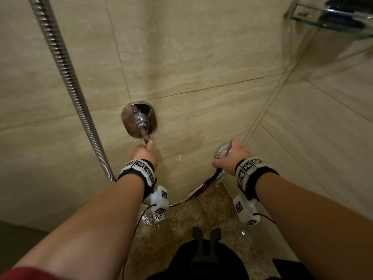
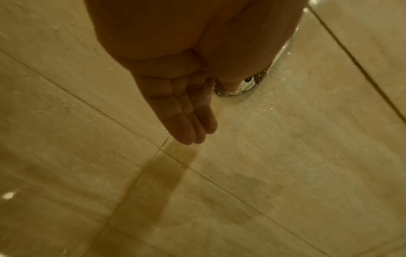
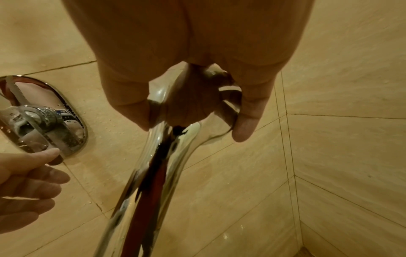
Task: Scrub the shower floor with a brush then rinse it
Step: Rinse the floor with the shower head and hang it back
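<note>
A chrome mixer valve [image 1: 139, 120] sits on the beige tiled wall, its lever [image 1: 145, 136] pointing down. My left hand [image 1: 148, 147] is just below it, thumb tip against the lever's end, the other fingers [image 2: 186, 121] straight and holding nothing. My right hand [image 1: 232, 156] grips the chrome hand shower [image 1: 221, 151] close to its head, fingers wrapped round it, with the handle [image 3: 153, 173] running down toward the floor. The speckled shower floor [image 1: 181, 229] is wet. Whether water flows from the head is hidden.
A ribbed metal hose [image 1: 66, 77] hangs down the wall on the left and loops along the floor to the handle. A glass corner shelf [image 1: 333, 19] at top right carries a dark bristly object. Two walls meet in a corner on the right.
</note>
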The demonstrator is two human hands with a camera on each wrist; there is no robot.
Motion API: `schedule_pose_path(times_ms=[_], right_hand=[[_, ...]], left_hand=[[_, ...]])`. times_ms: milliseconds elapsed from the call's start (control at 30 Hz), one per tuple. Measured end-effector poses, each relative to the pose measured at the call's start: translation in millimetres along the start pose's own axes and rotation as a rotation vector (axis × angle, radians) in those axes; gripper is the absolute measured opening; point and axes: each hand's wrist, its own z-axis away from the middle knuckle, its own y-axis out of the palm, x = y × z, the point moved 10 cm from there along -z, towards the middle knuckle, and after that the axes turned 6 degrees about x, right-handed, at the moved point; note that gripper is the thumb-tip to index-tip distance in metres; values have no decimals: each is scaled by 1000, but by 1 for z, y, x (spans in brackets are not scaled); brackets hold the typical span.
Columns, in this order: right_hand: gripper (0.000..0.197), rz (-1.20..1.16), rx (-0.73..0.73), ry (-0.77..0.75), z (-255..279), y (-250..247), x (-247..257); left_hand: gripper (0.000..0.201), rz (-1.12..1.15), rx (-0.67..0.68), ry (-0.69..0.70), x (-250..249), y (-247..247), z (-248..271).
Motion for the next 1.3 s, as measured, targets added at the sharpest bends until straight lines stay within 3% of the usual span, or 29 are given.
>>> schedule_pose_path(times_ms=[133,267,467,600,767,900,1000,1133,1300], right_hand=[[88,42,-35,-56,1,-16,12],[98,106,-55,-219,5,-38,35],[102,204,-66,-433,21,-73,65],[101,250,-83,-523,37,-93,80],[101,323,-115,-609,61,-112,101],[101,318,-125,-685,71,-122,113],[101,319,-128,-729,78,-127,119],[100,302,-90,-760,83,-126,123],[106,316,-60,-750,87,-123,124]], left_hand=[[44,5,105,58,-35,6,51],[32,-16,274,71,-63,28,97],[19,-435,466,280,-101,67,134],[44,-674,540,349,-109,86,147],[76,-603,570,433,-122,100,157],[84,-455,587,474,-133,104,163],[74,-394,594,501,-143,106,170],[16,-397,584,584,-153,110,178],[17,-393,583,586,-150,115,178]])
